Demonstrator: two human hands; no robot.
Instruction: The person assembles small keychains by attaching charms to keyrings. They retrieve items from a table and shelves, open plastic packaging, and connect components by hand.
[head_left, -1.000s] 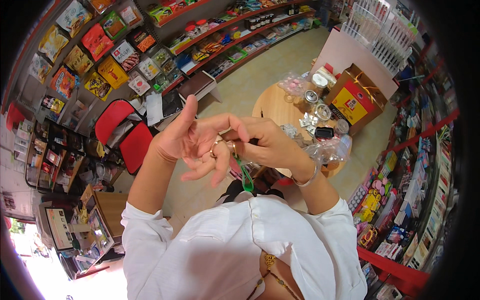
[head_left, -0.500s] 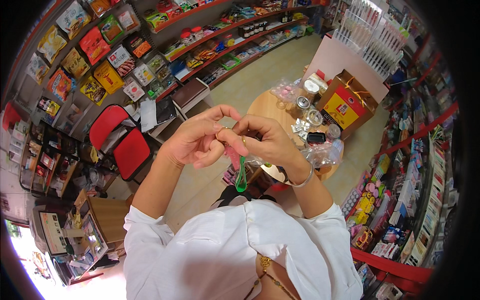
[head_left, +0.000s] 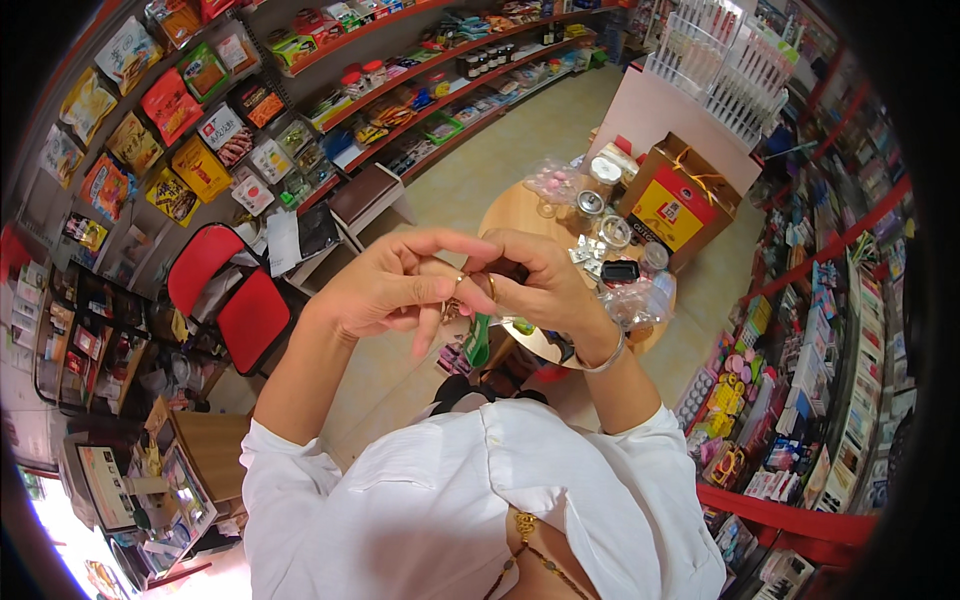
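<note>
Raised in front of my chest, my two hands meet at the fingertips. My left hand [head_left: 392, 286] has its fingers stretched out and apart, with a ring on one of them, and its fingertips touch the other hand. My right hand [head_left: 545, 285], with a ring and a bracelet at the wrist, is curled with the fingers pinched together. From beneath it hangs a bright green looped strip [head_left: 477, 342], which looks soft and flat. Where the strip is gripped is hidden by the fingers. Small pinkish bits behind the hands are too unclear to name.
Beyond my right hand stands a round wooden table [head_left: 508, 212] with jars, small packets, a black container and plastic bags. A brown, red and yellow carton [head_left: 682, 205] is behind them. A red chair [head_left: 254, 314] stands left; packed shelves [head_left: 400, 85] line the walls.
My left fingers have straightened and spread from a more curled pose. The green strip has risen and hangs shorter below the hands, and the pink piece beside it is now mostly hidden.
</note>
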